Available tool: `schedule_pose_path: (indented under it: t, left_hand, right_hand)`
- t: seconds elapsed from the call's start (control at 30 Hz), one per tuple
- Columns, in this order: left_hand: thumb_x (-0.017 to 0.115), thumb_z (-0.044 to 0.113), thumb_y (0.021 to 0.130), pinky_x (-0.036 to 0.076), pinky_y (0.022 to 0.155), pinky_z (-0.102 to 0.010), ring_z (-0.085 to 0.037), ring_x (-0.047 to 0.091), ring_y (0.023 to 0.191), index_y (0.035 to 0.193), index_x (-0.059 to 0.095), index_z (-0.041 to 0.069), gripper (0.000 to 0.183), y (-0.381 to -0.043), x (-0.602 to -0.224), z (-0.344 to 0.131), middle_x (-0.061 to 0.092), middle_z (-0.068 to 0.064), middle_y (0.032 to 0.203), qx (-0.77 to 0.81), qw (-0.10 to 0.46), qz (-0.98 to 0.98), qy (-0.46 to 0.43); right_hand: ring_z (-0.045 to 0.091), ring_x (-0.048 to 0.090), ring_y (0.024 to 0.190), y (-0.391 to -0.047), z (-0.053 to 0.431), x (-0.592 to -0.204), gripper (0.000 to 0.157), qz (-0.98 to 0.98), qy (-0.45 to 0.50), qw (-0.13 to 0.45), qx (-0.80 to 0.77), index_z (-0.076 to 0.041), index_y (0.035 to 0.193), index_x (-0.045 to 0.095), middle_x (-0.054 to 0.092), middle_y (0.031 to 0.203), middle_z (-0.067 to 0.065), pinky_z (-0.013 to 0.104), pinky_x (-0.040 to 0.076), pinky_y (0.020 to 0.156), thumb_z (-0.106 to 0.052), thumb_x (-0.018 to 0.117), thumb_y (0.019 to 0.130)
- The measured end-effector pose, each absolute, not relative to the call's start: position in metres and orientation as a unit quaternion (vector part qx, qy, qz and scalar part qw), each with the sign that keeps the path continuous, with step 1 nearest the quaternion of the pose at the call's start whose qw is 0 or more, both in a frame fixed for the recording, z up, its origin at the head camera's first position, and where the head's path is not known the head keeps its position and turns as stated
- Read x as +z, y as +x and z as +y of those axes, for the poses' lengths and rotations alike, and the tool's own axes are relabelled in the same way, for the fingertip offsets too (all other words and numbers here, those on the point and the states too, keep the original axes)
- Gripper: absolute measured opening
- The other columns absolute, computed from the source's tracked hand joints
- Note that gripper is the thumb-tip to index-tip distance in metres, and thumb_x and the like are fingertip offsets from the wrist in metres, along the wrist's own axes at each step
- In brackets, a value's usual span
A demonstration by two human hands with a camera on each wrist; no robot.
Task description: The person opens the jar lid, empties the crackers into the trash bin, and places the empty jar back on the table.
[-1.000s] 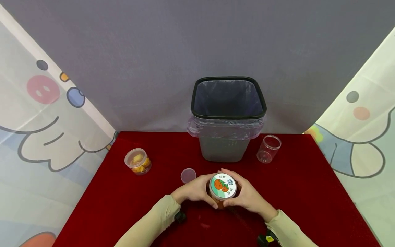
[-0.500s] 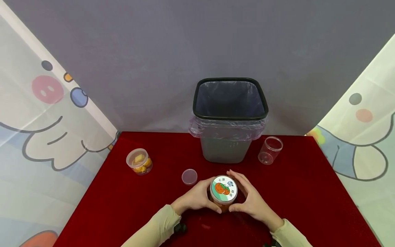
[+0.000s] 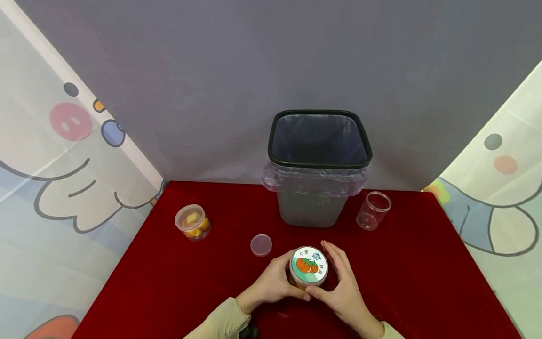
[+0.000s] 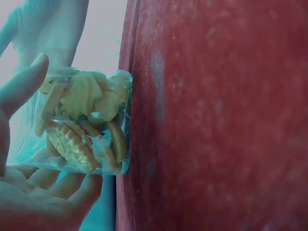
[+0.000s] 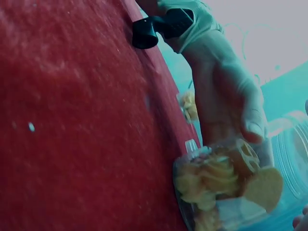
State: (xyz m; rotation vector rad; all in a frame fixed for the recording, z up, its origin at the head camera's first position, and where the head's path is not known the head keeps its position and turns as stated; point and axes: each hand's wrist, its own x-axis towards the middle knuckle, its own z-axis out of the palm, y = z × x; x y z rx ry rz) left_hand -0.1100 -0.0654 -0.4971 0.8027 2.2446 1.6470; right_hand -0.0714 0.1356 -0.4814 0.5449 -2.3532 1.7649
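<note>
In the head view, a clear jar [image 3: 308, 266] stands on the red table with a round label on top showing orange fruit on white and green. Cookies [image 4: 79, 130] fill its inside in the left wrist view. My left hand [image 3: 275, 281] grips the jar's left side, thumb in front and fingers behind. On the right side my right hand [image 3: 348, 294] is spread loosely, fingers apart from the jar. Its thumb tip lies near the left thumb and the jar's front; whether it touches cannot be told. Only fingertips of the right hand show at the right wrist view's edge.
A grey bin [image 3: 313, 207] with a black rim and purple liner stands at the back. Right of it is an open clear jar [image 3: 373, 211]. A translucent round lid [image 3: 261, 245] lies left of the hands. Farther left stands a tub [image 3: 193, 222] of yellow pieces.
The right hand has loosened from the jar, its fingers moving off to the right. The left hand keeps its grip. The view has shifted slightly.
</note>
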Motion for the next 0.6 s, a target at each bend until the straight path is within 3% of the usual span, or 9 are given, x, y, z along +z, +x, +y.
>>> schedule_pose_path:
  t: [0.17,0.3,0.6]
  left_hand:
    - [0.091,0.021,0.058,0.040,0.099,-0.028,-0.008,0.053,0.114,0.138,0.041,0.021,0.095,-0.106,-0.494,-0.064,0.055,0.009,0.125,0.564,0.114,0.773,0.268]
    - [0.089,0.031,0.060,0.039,0.099,-0.028,-0.007,0.051,0.115,0.138,0.040,0.025,0.093,-0.106,-0.494,-0.064,0.054,0.012,0.126,0.550,0.114,0.785,0.261]
    - [0.088,0.039,0.060,0.039,0.100,-0.029,-0.007,0.050,0.116,0.138,0.039,0.030,0.092,-0.108,-0.498,-0.066,0.053,0.013,0.127,0.544,0.124,0.788,0.259]
  right_hand:
    - [0.012,0.029,0.132,-0.067,0.130,-0.485,0.101,-0.798,0.162,0.083,0.574,-0.022,0.147,0.026,0.029,0.144,0.001,0.009,0.022,0.102,-0.016,0.086,0.066]
    - [0.012,0.031,0.131,-0.064,0.126,-0.484,0.102,-0.808,0.157,0.087,0.562,-0.023,0.147,0.026,0.031,0.144,0.002,0.008,0.021,0.101,-0.019,0.086,0.066]
    - [0.013,0.041,0.123,-0.057,0.114,-0.457,0.090,-0.795,0.140,0.088,0.583,-0.006,0.141,0.036,0.040,0.137,0.011,0.008,0.028,0.098,-0.017,0.086,0.066]
